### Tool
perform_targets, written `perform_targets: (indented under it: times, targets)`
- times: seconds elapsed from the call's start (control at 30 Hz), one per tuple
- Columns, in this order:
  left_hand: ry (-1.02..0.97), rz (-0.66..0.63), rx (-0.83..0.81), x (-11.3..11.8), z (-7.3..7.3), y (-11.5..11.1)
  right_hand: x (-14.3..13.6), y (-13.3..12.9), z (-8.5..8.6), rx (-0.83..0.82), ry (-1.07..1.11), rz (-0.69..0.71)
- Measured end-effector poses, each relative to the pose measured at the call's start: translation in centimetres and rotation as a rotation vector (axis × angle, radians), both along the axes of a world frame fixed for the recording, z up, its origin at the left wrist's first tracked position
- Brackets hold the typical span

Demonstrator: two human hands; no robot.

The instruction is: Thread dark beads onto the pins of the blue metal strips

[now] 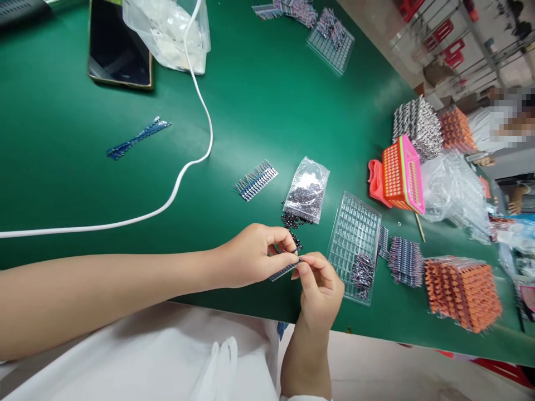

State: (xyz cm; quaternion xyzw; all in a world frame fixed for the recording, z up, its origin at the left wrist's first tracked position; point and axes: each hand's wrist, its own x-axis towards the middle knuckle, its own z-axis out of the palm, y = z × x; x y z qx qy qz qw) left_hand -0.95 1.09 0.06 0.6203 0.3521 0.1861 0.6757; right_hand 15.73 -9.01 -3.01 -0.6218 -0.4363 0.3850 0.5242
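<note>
My left hand point(259, 255) and my right hand point(321, 287) meet near the front edge of the green table point(251, 111). Between them is a small dark strip point(285, 271) with fine ridges, pinched at its right end by the fingertips of both hands. Small dark beads point(292, 220) lie spilled just beyond my fingers, beside a clear bag point(307, 189) of similar beads. A blue and white strip with thin wires point(256, 180) lies further to the left. Right of my right hand stands a clear compartment tray point(353, 239) with dark pieces at its near end.
A white cable point(179, 181) curves across the left side, near a phone point(120, 47) and a plastic container point(171, 33). Blue strips point(139, 138) lie left. Orange stacks point(463, 292), a basket point(395, 174) and plastic bags point(453, 186) stand right. Part of another person shows at the far right.
</note>
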Motion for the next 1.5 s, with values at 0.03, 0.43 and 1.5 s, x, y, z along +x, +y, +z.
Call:
perform_targets:
  times: [0.03, 0.43, 1.5]
  targets:
    - [0.005, -0.010, 0.030, -0.1, 0.0, 0.0, 0.0, 0.0, 0.0, 0.001, -0.012, 0.000]
    - [0.042, -0.095, 0.540, -0.7, -0.2, 0.4, -0.1, -0.3, -0.3, 0.024, -0.221, 0.055]
    - [-0.094, -0.104, 0.062, -1.1, 1.0, 1.1, -0.5, -0.3, -0.2, 0.307, -0.600, -0.135]
